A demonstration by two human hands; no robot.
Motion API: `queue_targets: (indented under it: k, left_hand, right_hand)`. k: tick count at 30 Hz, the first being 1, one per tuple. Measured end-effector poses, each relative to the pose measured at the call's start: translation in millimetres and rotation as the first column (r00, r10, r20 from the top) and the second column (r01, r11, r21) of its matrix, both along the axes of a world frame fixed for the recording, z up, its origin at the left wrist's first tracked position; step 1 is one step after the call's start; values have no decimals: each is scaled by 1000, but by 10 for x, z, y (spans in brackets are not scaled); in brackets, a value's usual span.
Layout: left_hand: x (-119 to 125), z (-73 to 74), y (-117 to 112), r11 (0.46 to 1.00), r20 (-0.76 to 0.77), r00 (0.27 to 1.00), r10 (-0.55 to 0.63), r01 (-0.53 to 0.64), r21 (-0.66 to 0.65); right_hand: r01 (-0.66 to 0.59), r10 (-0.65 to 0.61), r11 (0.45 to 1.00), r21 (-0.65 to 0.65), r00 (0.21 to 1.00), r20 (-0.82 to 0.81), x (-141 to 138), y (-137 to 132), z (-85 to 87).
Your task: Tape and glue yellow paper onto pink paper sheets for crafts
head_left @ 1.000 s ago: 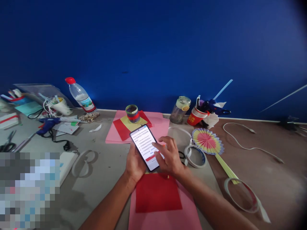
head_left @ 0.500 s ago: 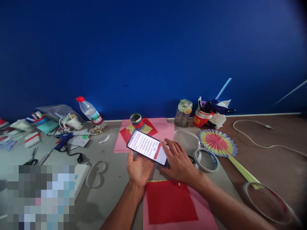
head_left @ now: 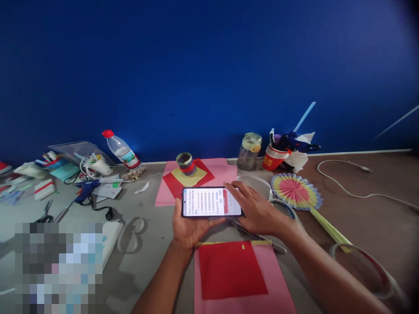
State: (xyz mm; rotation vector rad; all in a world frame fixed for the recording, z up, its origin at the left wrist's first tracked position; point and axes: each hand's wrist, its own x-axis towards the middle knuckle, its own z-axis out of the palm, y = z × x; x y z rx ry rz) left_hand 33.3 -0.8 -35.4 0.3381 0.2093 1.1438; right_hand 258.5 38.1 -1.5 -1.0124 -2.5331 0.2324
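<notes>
A smartphone (head_left: pixel 211 202) with a lit screen of text lies sideways above the table. My left hand (head_left: pixel 190 229) cups it from below, palm up. My right hand (head_left: pixel 258 209) grips its right end, fingers curled over the top edge. Just below the hands lies a red paper square (head_left: pixel 231 269) on a pink sheet (head_left: pixel 278 288). Beyond the phone a small jar wrapped in coloured bands (head_left: pixel 185 164) stands on red, yellow and pink papers (head_left: pixel 193 179).
Tape rolls (head_left: pixel 281 205) and a pleated paper fan (head_left: pixel 295 191) lie to the right, with a white cable (head_left: pixel 356 192). A glass jar (head_left: pixel 249 151) and red cup of tools (head_left: pixel 274 157) stand by the blue wall. Left: water bottle (head_left: pixel 120 149), glue gun (head_left: pixel 85 188), scissors (head_left: pixel 44 213).
The phone has been turned from upright through a tilt to lying sideways. My right hand moved from tapping the screen to gripping the phone's right end.
</notes>
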Motion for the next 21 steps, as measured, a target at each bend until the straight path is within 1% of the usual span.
queue_targets:
  k: [5, 10, 12, 15, 19, 21]
  left_hand:
    - [-9, -17, 1, 1000, -10, 1000, -18, 18, 1]
    - [1, 15, -9, 1000, 3, 1000, 1, -1, 27]
    - [7, 29, -11, 999, 3, 1000, 8, -8, 31]
    - [10, 39, -11, 999, -1, 1000, 27, -27, 38]
    - [8, 27, -7, 998, 23, 999, 28, -29, 50]
    - [7, 13, -6, 999, 33, 999, 30, -31, 45]
  right_hand:
    - [-12, 12, 1000, -19, 1000, 18, 15, -14, 34]
    - [-38, 35, 997, 68, 998, 44, 6, -114, 183]
    - [-15, 18, 990, 139, 1000, -18, -21, -151, 232]
    - [47, 0, 966, 253, 983, -183, -74, -163, 252]
    - [133, 21, 931, 339, 910, -415, -151, -188, 213]
    - [148, 55, 917, 372, 874, -483, -203, -241, 177]
